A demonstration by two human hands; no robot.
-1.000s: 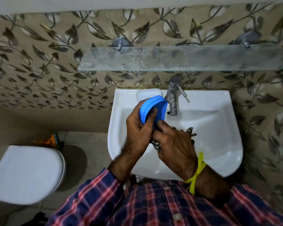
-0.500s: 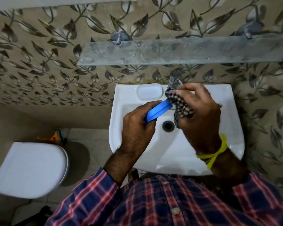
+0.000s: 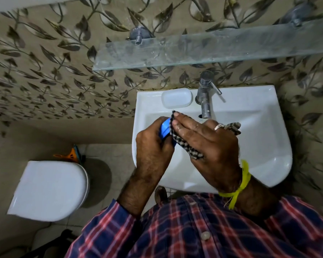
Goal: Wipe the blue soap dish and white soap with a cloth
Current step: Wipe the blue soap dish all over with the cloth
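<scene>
My left hand [image 3: 152, 148] grips the blue soap dish [image 3: 165, 128] over the left part of the white sink [image 3: 259, 138]; only a small blue patch shows between the hands. My right hand [image 3: 207, 144] lies flat against the dish with a black-and-white checked cloth [image 3: 186, 146] pressed under its fingers, and a tail of the cloth sticks out past the ring finger. The white soap [image 3: 176, 98] rests on the sink's back ledge, left of the tap, apart from both hands.
A chrome tap [image 3: 205, 94] stands at the sink's back middle. A glass shelf [image 3: 213, 47] juts from the leaf-patterned wall above it. A white toilet with shut lid [image 3: 48, 189] is at lower left, with an orange brush [image 3: 69, 155] behind it.
My right hand with the cloth has come down from near the tap and leftward, and now lies flat over the dish. The left hand has turned the dish toward it.
</scene>
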